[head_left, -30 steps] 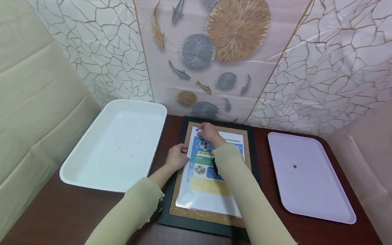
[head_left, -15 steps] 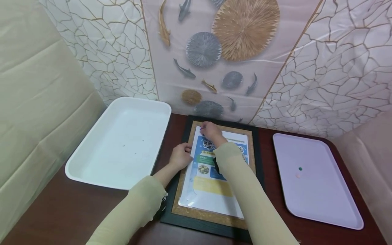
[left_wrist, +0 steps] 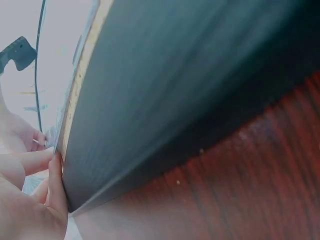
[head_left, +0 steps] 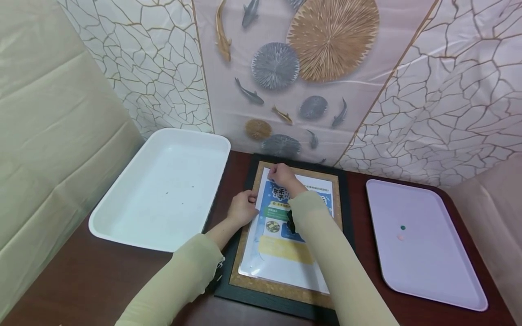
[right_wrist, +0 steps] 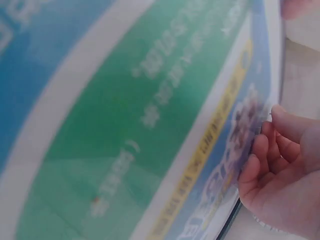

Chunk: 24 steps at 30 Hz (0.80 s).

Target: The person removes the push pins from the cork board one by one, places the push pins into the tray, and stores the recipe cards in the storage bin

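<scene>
Head view: swung slightly left. Right hand (head_left: 283, 175): curled at sheet (head_left: 281, 250) corner, pinch undeterminable. Left hand (head_left: 242, 209): at sheet edge, thumb apart from fingers.

Crackle-patterned wall (head_left: 461, 95), fish-printed centre panel (head_left: 303, 86); reddish-brown tabletop (head_left: 81, 280)

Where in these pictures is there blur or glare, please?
Head view: mostly clear, the printed sheet shows a glint near its lower left corner. Left wrist: bright haze washes out the left side, the black frame turns dark and soft at upper right. Right wrist: the sheet's lettering looks blurred.
</scene>
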### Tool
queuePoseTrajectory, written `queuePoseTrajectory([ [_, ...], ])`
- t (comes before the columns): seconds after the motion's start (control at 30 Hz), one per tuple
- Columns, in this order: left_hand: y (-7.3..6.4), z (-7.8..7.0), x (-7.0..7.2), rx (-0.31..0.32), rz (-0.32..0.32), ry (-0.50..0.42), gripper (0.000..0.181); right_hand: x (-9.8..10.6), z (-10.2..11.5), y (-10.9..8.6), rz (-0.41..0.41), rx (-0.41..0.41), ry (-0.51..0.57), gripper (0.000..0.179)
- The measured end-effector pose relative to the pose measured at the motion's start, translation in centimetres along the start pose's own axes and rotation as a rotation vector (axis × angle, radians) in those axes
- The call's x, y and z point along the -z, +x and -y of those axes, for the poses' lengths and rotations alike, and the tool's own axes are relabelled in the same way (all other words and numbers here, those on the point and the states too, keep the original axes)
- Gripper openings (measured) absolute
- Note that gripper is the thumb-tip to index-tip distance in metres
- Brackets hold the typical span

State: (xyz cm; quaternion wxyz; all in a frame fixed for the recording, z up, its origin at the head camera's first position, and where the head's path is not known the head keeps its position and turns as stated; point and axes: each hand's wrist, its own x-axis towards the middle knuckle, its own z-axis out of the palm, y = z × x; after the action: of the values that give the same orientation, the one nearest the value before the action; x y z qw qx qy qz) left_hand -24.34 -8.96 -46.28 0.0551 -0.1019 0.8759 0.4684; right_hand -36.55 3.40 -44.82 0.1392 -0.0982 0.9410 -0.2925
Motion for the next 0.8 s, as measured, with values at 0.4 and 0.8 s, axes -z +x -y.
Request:
queuePoseTrajectory([
  [0.4,-0.3,-0.2,-0.1,0.001,-0.021,0.019,0.041,2.6,-0.5,-3.1,0.103,-0.043,0.190,0.021],
  [0.8,-0.8,-0.7,-0.2,0.009,-0.031,0.049,0.042,6.4,-2.8,-6.6,0.032,-0.085,0.240,0.025],
])
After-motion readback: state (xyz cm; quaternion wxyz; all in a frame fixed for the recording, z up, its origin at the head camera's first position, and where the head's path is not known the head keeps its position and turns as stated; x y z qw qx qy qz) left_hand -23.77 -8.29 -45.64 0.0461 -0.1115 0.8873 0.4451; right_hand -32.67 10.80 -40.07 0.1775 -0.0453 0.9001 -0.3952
